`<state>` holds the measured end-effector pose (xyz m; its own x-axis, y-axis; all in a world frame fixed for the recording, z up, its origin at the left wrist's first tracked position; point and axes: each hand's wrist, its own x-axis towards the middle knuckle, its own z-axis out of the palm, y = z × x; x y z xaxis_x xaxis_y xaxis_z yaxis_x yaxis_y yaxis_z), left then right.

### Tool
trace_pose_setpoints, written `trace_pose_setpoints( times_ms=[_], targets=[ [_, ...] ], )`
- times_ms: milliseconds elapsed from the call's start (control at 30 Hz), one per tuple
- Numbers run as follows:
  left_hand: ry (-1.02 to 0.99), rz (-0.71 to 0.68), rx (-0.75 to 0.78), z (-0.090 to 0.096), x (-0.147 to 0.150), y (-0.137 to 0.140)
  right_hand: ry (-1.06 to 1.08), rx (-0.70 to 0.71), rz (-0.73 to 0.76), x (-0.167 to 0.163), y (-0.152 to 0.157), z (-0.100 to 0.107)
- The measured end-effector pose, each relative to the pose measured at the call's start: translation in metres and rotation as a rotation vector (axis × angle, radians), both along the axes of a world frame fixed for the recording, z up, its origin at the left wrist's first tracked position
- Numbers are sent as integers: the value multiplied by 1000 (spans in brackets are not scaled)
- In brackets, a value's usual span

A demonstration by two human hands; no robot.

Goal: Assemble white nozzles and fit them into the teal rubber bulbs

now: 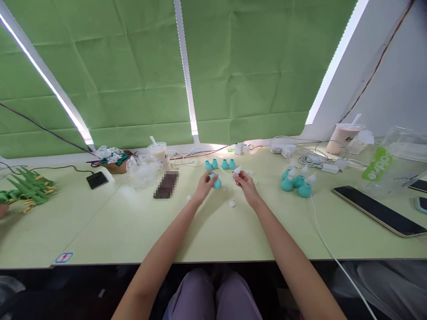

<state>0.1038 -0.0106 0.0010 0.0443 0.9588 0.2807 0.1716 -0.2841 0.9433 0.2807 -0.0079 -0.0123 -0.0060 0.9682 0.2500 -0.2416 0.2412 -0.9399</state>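
Note:
My left hand [204, 186] is closed on a small round turquoise pot [217, 182], held just above the table. In my right hand [245, 183], fingertips pinch a small white pointed piece [237, 170], to the right of the pot and apart from it. Several matching turquoise pots [225, 164] stand in a short row behind my hands. A small white scrap [232, 203] lies on the table between my forearms. Off to the right, a cluster of turquoise pots [304, 190] have white pointed pieces [311, 178] in their tops.
A tablet [376, 209], a clear plastic bag [396, 160], coiled cables [312, 159] and a drink cup [343, 138] are on the right. Leftward are another cup [159, 153], crumpled plastic [143, 171], a pixelated dark object [166, 185], a black device [97, 180] and green woven leaves [30, 189].

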Motion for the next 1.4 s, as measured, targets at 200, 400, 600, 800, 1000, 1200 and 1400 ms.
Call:
trace_pose_setpoints(
  times_ms=[200, 400, 600, 800, 1000, 1200, 1400],
  targets=[
    [560, 22, 149, -11, 16, -27, -91, 36, 93, -2, -12, 5],
    [699, 73, 167, -11, 10, -29, -224, 95, 156, -4, -15, 6],
    [584, -54, 8, -11, 6, -29, -368, 96, 137, 2, -17, 8],
    [682, -35, 100, -5, 2, -31, -448, 53, 192, 11, -16, 6],
    [741, -209, 116, -4, -7, -28, -507, 24, 206, 12, -15, -3],
    [855, -165, 163, -9, -9, -27, -531, 71, 160, 10, -15, -7],
    [984, -135, 210, -16, -3, -28, -619, 141, 161, 10, -16, -10]
  ],
)
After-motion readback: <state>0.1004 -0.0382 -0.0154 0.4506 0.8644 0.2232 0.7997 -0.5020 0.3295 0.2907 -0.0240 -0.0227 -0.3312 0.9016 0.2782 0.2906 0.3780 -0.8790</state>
